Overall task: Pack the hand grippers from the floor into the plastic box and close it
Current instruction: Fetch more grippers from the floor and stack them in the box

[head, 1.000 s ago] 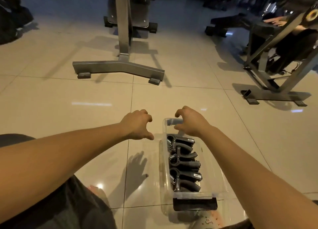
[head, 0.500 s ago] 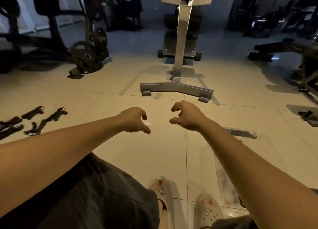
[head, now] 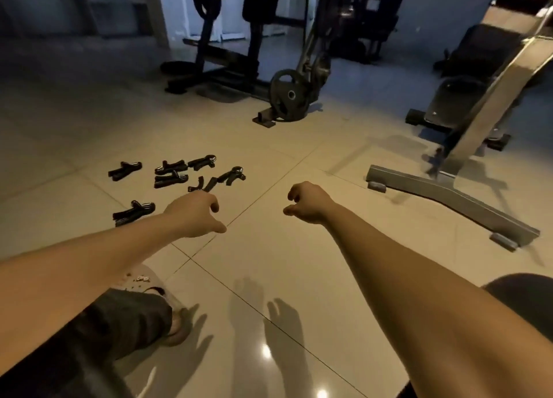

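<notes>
Several black hand grippers lie scattered on the tiled floor to the left. One more hand gripper lies closest, just left of my left forearm. My left hand hovers over the floor just below the nearest of the scattered grippers, fingers loosely curled, holding nothing. My right hand hangs in the air further right, loosely curled too and empty. The plastic box is out of view.
A grey bench base stretches across the floor at the right. A weight plate on a rack stands behind the grippers. My foot in a light clog and my dark shorts are at the lower left.
The view has swung left, away from the plastic box. The scattered hand grippers have come into view near my left hand. Both hands stay held out and empty.
</notes>
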Available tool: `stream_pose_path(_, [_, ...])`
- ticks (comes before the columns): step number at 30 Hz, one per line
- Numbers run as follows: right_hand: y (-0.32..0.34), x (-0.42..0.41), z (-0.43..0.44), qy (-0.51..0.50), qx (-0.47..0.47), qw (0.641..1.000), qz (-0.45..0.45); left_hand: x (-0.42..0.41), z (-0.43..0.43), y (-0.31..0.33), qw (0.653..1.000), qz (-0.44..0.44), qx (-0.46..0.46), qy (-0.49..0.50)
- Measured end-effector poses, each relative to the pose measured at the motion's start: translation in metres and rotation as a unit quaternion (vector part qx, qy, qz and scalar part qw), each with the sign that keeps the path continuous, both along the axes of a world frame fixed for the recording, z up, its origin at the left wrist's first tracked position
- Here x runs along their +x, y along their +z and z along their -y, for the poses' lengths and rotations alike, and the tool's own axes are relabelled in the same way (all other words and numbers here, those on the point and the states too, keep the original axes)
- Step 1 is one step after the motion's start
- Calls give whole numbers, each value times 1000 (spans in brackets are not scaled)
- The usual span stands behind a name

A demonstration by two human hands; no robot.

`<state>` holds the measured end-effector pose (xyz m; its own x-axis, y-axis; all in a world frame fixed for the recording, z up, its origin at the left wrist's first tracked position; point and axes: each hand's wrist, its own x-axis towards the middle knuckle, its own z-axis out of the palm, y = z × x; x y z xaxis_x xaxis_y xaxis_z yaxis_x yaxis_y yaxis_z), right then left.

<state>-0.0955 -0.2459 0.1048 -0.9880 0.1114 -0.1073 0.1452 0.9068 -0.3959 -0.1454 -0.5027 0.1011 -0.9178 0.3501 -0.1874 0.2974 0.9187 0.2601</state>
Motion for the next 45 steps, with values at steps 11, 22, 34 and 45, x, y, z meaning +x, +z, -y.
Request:
stream_pose_path(11, [-36, -189, 120, 178, 113, 976, -57, -131, 123, -29, 991, 2, -4, 134])
stream_pose_path(22, [-145, -379, 181, 280, 144, 949, 19, -268, 221, -139, 933, 79, 87, 339])
stream_pose_path(34, [-268, -479, 205, 337, 45, 929, 145, -378, 273, -272, 934, 112, 79, 329])
stream_pose_path(45, [-334, -499, 222, 462, 165, 866, 97, -399, 293, -342, 968, 24, -8, 249])
